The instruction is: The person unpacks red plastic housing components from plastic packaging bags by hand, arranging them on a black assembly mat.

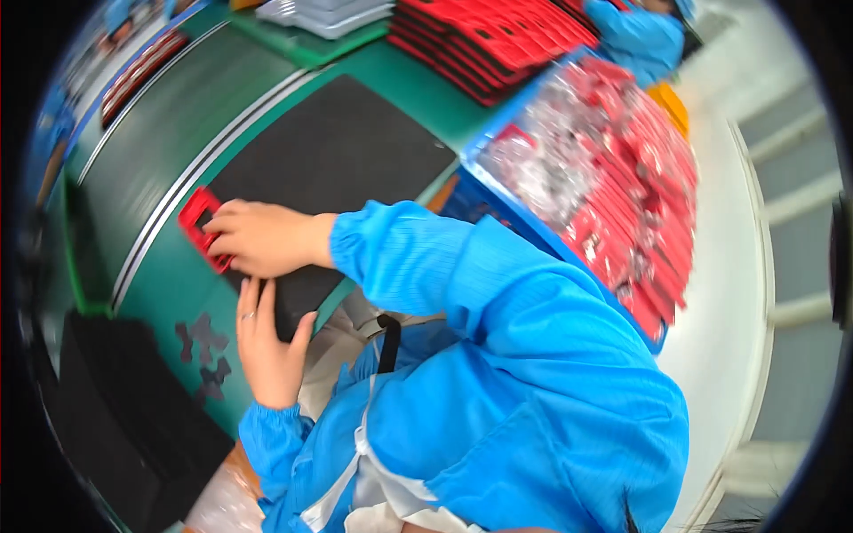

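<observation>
A small red plastic frame (197, 213) with openings in it lies at the left edge of a black mat (338, 133). My right hand (267, 238) reaches across from the right, its bent fingers gripping the frame and covering part of it. Just below, my left hand (271, 351) rests on the mat's near corner, fingers stretched and thumb apart, holding nothing. Its fingertips come close to the frame's lower end. Several small dark flat cut-out pieces (209, 342) lie on the green tabletop (169, 302) left of my left hand.
A blue crate (524, 218) at the right is heaped with red parts in clear bags. Stacked red trays (498, 40) and pale trays on a green tray (302, 51) stand at the back. Black blocks (124, 409) sit near left. Another person's blue sleeve (635, 40) shows beyond the crate.
</observation>
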Available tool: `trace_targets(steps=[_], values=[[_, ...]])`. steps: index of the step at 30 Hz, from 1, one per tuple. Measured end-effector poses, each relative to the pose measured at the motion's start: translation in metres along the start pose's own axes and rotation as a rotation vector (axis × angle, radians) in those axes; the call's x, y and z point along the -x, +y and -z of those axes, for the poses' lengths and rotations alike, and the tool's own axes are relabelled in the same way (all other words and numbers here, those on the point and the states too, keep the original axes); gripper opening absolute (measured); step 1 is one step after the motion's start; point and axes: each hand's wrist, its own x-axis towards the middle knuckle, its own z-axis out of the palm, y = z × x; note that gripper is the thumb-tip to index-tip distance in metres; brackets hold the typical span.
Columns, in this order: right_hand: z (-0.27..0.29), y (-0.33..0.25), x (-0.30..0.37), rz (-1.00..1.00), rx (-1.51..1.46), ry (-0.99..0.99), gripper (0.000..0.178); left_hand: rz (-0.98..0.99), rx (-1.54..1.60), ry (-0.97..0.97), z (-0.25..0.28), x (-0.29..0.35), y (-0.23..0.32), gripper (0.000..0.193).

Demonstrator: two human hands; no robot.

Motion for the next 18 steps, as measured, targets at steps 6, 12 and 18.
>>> trace_targets(steps=[6, 12, 18], values=[[0.154, -0.043, 0.031, -0.294, 0.234, -0.313, 0.036, 0.027, -0.005, 0.0, -0.008, -0.002, 0.006, 0.049], [0.367, -0.041, 0.159, -1.086, 1.033, -0.738, 0.053, 0.02, 0.125, 0.073, -0.001, 0.008, 0.017, 0.033], [0.465, -0.08, 0.314, -1.637, 1.132, -0.736, 0.045, -0.206, 0.409, 0.101, -0.018, -0.007, 0.049, 0.023]])
